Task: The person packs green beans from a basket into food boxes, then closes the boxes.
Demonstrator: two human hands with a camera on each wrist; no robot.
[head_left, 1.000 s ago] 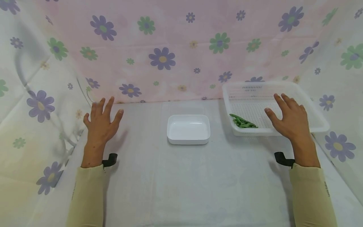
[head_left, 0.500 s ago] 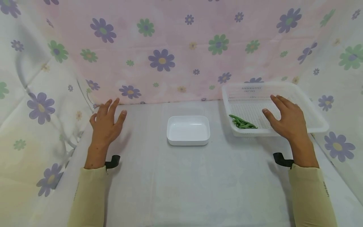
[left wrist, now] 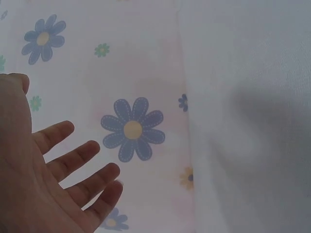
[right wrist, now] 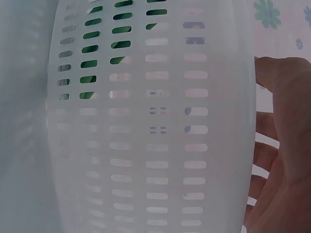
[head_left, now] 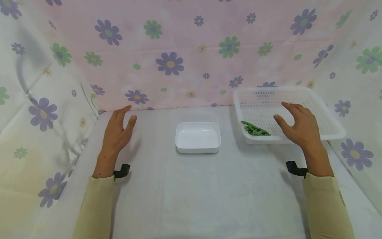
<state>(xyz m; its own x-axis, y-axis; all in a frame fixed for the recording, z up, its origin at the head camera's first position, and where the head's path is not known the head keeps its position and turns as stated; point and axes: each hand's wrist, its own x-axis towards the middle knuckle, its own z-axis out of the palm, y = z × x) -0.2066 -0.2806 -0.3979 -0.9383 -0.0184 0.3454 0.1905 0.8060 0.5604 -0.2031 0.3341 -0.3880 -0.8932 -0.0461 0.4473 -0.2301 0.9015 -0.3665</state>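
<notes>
Several green beans [head_left: 254, 129] lie in the white basket's [head_left: 332, 136] near left corner. Over the basket hovers the right hand [head_left: 304, 127], fingers spread wide. A white dish [head_left: 198, 136] sits leftward; beyond it, the left hand [head_left: 117, 134] hovers, also wide.

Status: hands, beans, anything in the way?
Left hand empty, left of white dish. Right hand empty, over basket. Green beans lie in basket's near-left corner. Nothing seen covering them.

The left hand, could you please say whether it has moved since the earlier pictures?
Yes: in the head view, the left hand has shifted rightward, closer to the white dish.
</notes>
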